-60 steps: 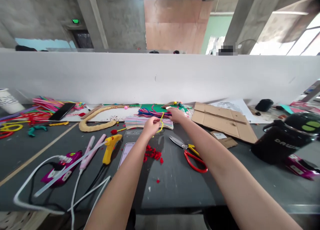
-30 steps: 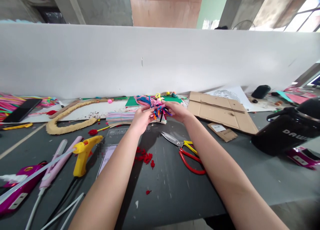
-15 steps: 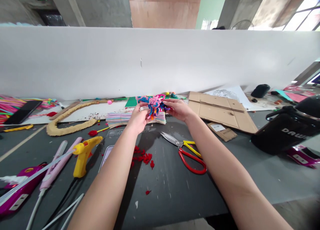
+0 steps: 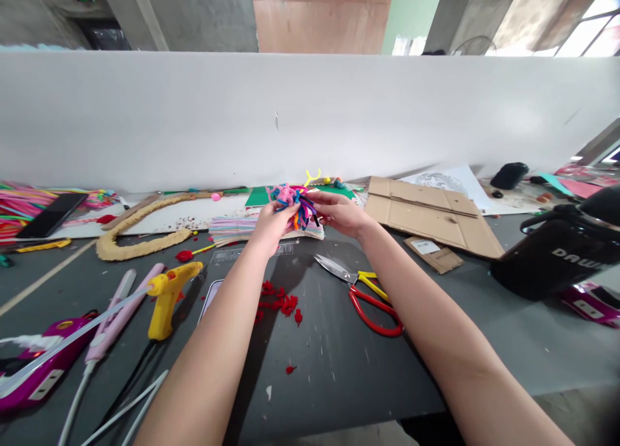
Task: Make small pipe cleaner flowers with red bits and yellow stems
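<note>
Between my hands is a bundle of pipe cleaners (image 4: 301, 208) in pink, blue, purple and orange, held up with its ends toward me. My left hand (image 4: 275, 225) closes on its left side, thumb across the front. On the opposite side my right hand (image 4: 341, 213) grips the bundle with curled fingers. A bent yellow pipe cleaner (image 4: 312, 176) sticks up behind it. Under the hands lies a stack of pastel striped strips (image 4: 227, 229). Red-and-yellow-handled scissors (image 4: 361, 294) rest near my right forearm, and small red fuzzy bits (image 4: 285, 304) are scattered below my hands.
A yellow glue gun (image 4: 169, 297), a pink stick-shaped corded tool (image 4: 119, 317) and a purple power strip (image 4: 41, 368) stand left. A tan curved piece (image 4: 140, 244) lies behind them. Flat cardboard (image 4: 431, 217) and a black bottle (image 4: 552, 259) are right. A white partition (image 4: 194, 120) runs behind.
Two seconds ago my left hand held a yellow pipe cleaner while my right reached to the back pile. Now both hands hold the multicoloured bundle, which has turned. The view has tilted down.
</note>
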A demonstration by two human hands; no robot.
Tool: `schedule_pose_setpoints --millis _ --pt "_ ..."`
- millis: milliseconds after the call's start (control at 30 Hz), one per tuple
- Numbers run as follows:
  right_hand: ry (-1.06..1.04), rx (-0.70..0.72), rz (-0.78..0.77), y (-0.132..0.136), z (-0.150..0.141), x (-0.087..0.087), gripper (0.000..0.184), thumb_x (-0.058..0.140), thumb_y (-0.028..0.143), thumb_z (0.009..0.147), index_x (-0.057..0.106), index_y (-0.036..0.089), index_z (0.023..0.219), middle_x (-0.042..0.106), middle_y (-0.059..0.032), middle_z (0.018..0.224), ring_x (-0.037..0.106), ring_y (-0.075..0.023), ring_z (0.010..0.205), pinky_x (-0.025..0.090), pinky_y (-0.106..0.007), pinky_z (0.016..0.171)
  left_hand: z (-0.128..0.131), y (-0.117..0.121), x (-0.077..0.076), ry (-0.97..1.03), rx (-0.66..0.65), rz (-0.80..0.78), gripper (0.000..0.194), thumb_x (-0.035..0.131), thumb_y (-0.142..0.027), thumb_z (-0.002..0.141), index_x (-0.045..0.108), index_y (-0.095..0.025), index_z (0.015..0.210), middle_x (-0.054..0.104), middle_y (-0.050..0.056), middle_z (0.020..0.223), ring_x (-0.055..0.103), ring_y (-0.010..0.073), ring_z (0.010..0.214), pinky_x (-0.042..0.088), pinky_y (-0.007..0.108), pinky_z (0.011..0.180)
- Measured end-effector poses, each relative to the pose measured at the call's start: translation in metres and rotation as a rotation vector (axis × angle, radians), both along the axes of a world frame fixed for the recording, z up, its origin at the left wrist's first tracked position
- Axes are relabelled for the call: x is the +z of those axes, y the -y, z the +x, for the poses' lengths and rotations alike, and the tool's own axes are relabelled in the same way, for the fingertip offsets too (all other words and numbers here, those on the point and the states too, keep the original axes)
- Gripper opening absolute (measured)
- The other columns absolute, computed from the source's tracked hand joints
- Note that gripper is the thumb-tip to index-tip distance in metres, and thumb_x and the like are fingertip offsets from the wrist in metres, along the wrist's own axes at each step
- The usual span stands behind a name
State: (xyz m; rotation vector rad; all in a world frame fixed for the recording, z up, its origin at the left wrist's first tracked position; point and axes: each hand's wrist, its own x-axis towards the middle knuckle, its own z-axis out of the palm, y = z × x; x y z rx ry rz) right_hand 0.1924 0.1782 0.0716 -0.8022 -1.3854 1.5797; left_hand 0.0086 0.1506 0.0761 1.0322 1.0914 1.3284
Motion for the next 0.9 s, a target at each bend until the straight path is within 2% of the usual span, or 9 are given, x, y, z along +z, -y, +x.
schedule_pose_setpoints --millis 100,267,433,500,600,667,733,800,900 --pt "0.011 0.039 0.008 0.001 0.002 0.0 0.042 0.066 0.014 0.082 0.07 0.025 0.122 0.069 -0.0026 0.112 0.056 -0.0086 0.076 0.046 -0.019 0.06 -0.004 -0.005 0.001 0.108 0.091 -0.041 0.024 0.077 -0.031 0.077 0.063 -0.017 0.091 0.07 0.004 0.083 0.068 0.0155 0.067 0.058 0.034 0.07" --pt "0.05 0.044 0.008 0.005 0.005 0.005 0.05 0.064 0.01 0.08 0.068 0.026 0.127 0.068 -0.0023 0.122 0.058 -0.0089 0.08 0.048 -0.02 0.065 -0.007 -0.007 0.004 0.191 0.151 -0.108 0.02 0.065 -0.037 0.087 0.057 -0.02 0.091 0.068 0.003 0.082 0.07 0.0181 0.076 0.059 0.038 0.077" --pt "0.044 -0.028 -0.025 0.0 0.01 0.005 0.04 0.067 0.012 0.081 0.07 0.023 0.119 0.069 -0.0042 0.121 0.061 -0.0099 0.08 0.052 -0.022 0.071 -0.009 -0.007 0.005 0.189 0.133 -0.125 0.023 0.055 -0.042 0.091 0.057 -0.019 0.088 0.067 0.006 0.087 0.07 0.0199 0.081 0.059 0.04 0.079" --pt "0.018 -0.052 -0.079 -0.001 0.011 0.006 0.03 0.069 0.024 0.084 0.069 0.021 0.115 0.069 -0.0071 0.119 0.064 -0.0129 0.082 0.055 -0.027 0.075 -0.009 -0.006 0.004 0.154 0.082 -0.097 0.023 0.057 -0.042 0.089 0.059 -0.019 0.091 0.068 0.008 0.09 0.069 0.0205 0.081 0.058 0.041 0.08" --pt "0.068 -0.041 -0.153 0.003 0.005 0.011 0.043 0.065 0.054 0.087 0.067 0.02 0.113 0.069 -0.0111 0.118 0.066 -0.0198 0.088 0.058 -0.037 0.077 -0.005 -0.004 -0.001 -0.064 -0.086 0.039 0.027 0.061 -0.034 0.084 0.063 -0.019 0.106 0.071 0.008 0.102 0.069 0.0237 0.094 0.056 0.043 0.088" --pt "0.162 -0.059 -0.067 0.008 -0.003 0.016 0.051 0.067 0.062 0.083 0.068 0.021 0.112 0.07 -0.01 0.114 0.066 -0.0208 0.089 0.057 -0.037 0.075 0.001 0.0 -0.006 -0.317 -0.216 0.201 0.04 0.063 -0.028 0.081 0.062 -0.02 0.12 0.071 0.008 0.114 0.066 0.0265 0.109 0.051 0.045 0.1" --pt "0.26 -0.15 0.101 0.011 -0.01 0.019 0.05 0.078 0.054 0.074 0.069 0.02 0.109 0.071 -0.0067 0.106 0.065 -0.0191 0.088 0.055 -0.033 0.075 0.007 0.003 -0.013 -0.568 -0.322 0.349 0.049 0.062 -0.026 0.081 0.058 -0.017 0.129 0.068 0.012 0.126 0.061 0.0293 0.12 0.045 0.046 0.109" --pt "0.323 -0.245 0.213 0.009 -0.014 0.018 0.049 0.085 0.038 0.065 0.07 0.019 0.108 0.071 -0.0043 0.099 0.064 -0.0173 0.086 0.053 -0.03 0.074 0.011 0.006 -0.018 -0.792 -0.296 0.406 0.061 0.063 -0.027 0.079 0.052 -0.012 0.137 0.057 0.018 0.141 0.053 0.0338 0.132 0.04 0.048 0.114" --pt "0.247 -0.272 0.185 -0.005 -0.011 0.013 0.05 0.078 0.022 0.062 0.07 0.017 0.11 0.07 -0.0022 0.087 0.061 -0.0145 0.075 0.05 -0.028 0.067 0.013 0.01 -0.02 -1.018 -0.296 0.468 0.084 0.066 -0.03 0.077 0.036 -0.01 0.152 0.036 0.024 0.158 0.033 0.0389 0.148 0.03 0.05 0.121"
